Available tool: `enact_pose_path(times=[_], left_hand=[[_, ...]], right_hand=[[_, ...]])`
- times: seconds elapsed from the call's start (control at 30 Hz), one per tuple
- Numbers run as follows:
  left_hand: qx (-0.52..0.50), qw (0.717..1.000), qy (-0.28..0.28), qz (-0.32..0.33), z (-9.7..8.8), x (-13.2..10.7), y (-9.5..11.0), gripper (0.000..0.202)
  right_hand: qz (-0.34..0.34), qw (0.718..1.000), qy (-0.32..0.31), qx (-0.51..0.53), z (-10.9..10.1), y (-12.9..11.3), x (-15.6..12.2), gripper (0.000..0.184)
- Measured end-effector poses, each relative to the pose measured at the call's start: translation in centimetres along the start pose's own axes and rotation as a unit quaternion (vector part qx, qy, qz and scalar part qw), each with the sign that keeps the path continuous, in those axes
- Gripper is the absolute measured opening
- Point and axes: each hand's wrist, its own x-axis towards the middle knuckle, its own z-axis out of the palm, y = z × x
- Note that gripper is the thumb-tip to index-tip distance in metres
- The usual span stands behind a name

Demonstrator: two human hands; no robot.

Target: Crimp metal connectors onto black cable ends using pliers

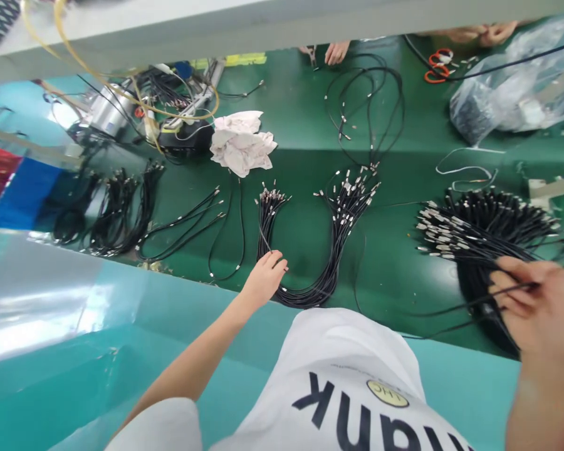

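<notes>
A U-shaped bundle of black cables [331,275] with silvery connector ends lies on the green table in front of me. My left hand [264,275] is closed at the bundle's left arm, its fingertips pinching a black cable there. Off to the right, my right hand [531,300] is closed on a black cable, which trails leftward across the table edge; the hand is slightly blurred. Beside and partly under that hand lies a thick pile of black cables [484,219], their metal ends fanned out to the left and back.
A single looped cable [243,235] and several coiled bundles [122,210] lie to the left. A crumpled white cloth [242,143] sits farther back. Orange-handled scissors [438,66] and a clear plastic bag [517,88] are back right. A co-worker's hand [337,52] shows beneath the overhead shelf [282,25].
</notes>
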Motion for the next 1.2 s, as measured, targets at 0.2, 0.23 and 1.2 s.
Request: enact_pose_path(times=[0.2, 0.23, 1.2], left_hand=[[-0.055, 0.99, -0.12, 0.038, 3.4, -0.8, 0.8, 0.021], [-0.069, 0.988, -0.137, 0.033, 4.0, -0.9, 0.7, 0.02], [-0.761, 0.645, -0.064, -0.006, -5.8, 15.0, 16.8, 0.022]], right_hand=[[0.126, 0.962, -0.24, 0.038, 5.8, 1.1, -2.8, 0.029], [0.128, 0.958, -0.254, 0.039, 6.5, 1.2, -3.1, 0.029], [0.264, 0.873, -0.392, 0.117, 12.9, 1.5, -4.7, 0.037]])
